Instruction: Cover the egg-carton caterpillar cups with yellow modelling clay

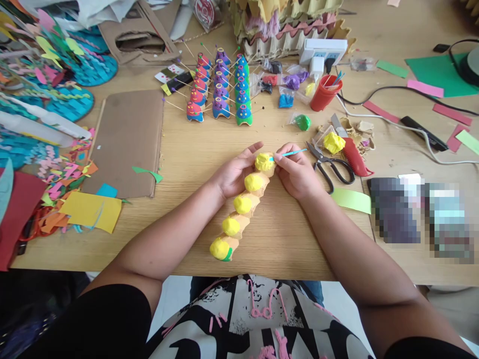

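A tan cardboard egg-carton strip (pixel 245 219) lies slanted in front of me, its several bumps topped with yellow clay and a green patch at the near end. Around the far end of the strip curls my left hand (pixel 239 172), thumb and fingers against its left side. My right hand (pixel 297 172) pinches a thin blue tool (pixel 295 152), whose left tip touches the farthest yellow bump (pixel 264 161). Part of that tip is hidden by the fingers.
Finished caterpillar strips (pixel 220 85) stand behind. Scissors (pixel 333 167), a red-handled cutter (pixel 354 154), yellow clay (pixel 334 143) and a red cup (pixel 325 93) are at right. Cardboard (pixel 129 142) and paper scraps (pixel 92 209) lie left.
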Available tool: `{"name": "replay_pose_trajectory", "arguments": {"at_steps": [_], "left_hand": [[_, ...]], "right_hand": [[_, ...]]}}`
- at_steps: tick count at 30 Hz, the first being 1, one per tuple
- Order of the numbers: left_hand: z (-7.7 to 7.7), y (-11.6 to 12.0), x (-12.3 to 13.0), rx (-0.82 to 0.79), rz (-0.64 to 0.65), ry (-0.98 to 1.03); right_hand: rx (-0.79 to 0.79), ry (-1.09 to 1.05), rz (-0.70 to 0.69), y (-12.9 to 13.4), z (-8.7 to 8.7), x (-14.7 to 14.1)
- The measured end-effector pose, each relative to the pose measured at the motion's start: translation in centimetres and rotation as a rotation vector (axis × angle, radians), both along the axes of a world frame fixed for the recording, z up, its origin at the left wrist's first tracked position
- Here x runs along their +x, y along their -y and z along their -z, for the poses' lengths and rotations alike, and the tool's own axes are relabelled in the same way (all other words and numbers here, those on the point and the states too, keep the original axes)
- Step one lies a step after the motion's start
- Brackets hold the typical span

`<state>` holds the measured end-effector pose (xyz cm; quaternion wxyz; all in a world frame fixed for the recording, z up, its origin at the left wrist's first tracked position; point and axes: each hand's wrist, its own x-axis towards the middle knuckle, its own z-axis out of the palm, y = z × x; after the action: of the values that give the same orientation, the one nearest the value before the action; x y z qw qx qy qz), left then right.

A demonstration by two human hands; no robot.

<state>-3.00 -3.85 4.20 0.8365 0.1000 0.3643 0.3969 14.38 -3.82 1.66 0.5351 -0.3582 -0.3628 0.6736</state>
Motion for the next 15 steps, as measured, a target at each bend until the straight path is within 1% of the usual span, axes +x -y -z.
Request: {"name": "replay_pose_trajectory", "arguments": {"at_steps": [8, 15], "left_hand": [[0.17, 0.0, -0.04, 0.03, 0.019, -0.003], [0.58, 0.03, -0.13, -0.004, 0.011, 0.004]], "right_hand": [[-0.02, -0.011, -0.01, 0.11, -0.34, 0.05], [-0.029, 0.01, -0.013, 0.09, -0.48, 0.14]]}}
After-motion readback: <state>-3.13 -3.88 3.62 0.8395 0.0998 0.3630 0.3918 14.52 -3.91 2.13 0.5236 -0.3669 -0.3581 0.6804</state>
